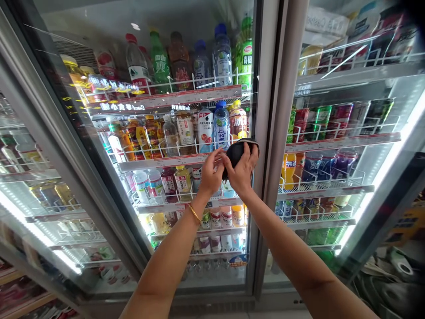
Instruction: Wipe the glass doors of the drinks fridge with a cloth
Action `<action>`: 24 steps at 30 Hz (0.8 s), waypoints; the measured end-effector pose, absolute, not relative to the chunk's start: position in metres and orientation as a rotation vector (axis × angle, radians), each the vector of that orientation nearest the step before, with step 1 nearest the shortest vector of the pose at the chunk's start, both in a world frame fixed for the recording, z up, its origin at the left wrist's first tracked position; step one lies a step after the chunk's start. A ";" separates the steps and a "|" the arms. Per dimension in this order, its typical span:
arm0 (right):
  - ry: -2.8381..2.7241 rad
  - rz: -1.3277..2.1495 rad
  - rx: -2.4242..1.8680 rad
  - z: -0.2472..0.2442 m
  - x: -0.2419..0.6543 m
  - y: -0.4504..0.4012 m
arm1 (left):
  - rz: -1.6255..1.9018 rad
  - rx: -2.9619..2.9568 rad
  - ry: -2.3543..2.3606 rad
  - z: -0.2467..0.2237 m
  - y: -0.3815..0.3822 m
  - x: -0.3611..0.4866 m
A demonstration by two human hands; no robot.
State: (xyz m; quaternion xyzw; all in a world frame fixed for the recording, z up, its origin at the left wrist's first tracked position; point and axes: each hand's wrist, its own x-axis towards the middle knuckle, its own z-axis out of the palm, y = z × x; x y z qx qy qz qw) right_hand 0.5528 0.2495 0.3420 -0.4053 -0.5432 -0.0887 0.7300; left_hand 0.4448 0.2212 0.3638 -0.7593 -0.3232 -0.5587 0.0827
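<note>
Head view: beyond a silver-framed glass door (264,110), a green plastic bottle (245,57) reads "青梅". Near the door's right edge, the right hand (242,172) grasps a black, rounded pouch (234,153); the left hand (211,173) bends its fingers alongside, grip unclear.

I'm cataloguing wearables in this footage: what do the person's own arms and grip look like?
The left arm wears a thin gold-coloured bangle; the right arm shows none. No sleeves are in view. The left grip and right grip are ungloved.
</note>
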 end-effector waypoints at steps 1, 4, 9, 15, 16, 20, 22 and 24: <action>-1.196 -0.256 -0.884 0.344 0.554 0.255 | -1.652 -2.164 -0.982 0.361 0.220 0.435; -1.161 -0.403 -0.841 0.348 0.557 0.270 | -1.455 -1.902 -0.960 0.353 0.218 0.407; -1.379 -0.508 -0.779 0.331 0.538 0.271 | -1.282 -1.742 -1.019 0.336 0.224 0.377; -2.026 -0.614 -0.593 0.257 0.550 0.256 | -1.237 -1.753 -1.026 0.320 0.236 0.366; -2.062 -0.643 -0.581 0.248 0.560 0.257 | -1.223 -1.739 -1.016 0.319 0.238 0.365; -1.769 -0.688 -0.676 0.260 0.587 0.267 | -1.218 -1.696 -0.975 0.312 0.245 0.364; -1.529 -0.644 -0.765 0.287 0.579 0.272 | -1.225 -1.690 -0.964 0.308 0.248 0.365; -1.372 -0.579 -0.806 0.314 0.558 0.273 | -1.210 -1.659 -0.968 0.304 0.250 0.366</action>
